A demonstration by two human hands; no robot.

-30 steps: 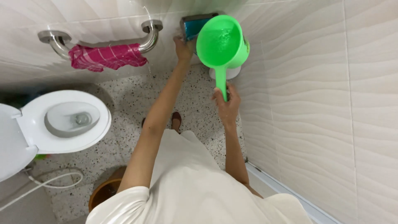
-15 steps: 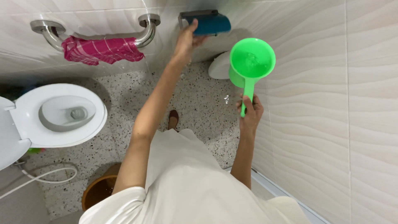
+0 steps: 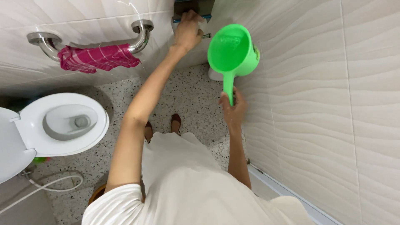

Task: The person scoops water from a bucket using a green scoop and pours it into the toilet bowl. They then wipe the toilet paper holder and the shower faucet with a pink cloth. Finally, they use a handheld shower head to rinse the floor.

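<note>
My right hand [image 3: 233, 109] grips the handle of a green plastic water scoop [image 3: 232, 52], held upright beside the tiled wall with its bowl opening toward me. My left hand [image 3: 188, 30] reaches forward to a small fixture [image 3: 192, 12] on the wall at the top of the view, fingers on it; the fixture is mostly hidden by the hand and cut off by the frame edge. A white round object [image 3: 214, 75] on the floor shows just below the scoop.
A chrome grab bar [image 3: 139, 35] on the left wall carries a pink cloth [image 3: 98, 58]. A white toilet [image 3: 62, 125] with its lid up stands at left, a hose [image 3: 50, 188] beside it. Wavy tiled wall [image 3: 325, 104] runs along the right over speckled floor [image 3: 187, 96].
The scoop was lifted from lower right up toward the wall fixture. My left hand stayed on the fixture. The view moved closer to the wall.
</note>
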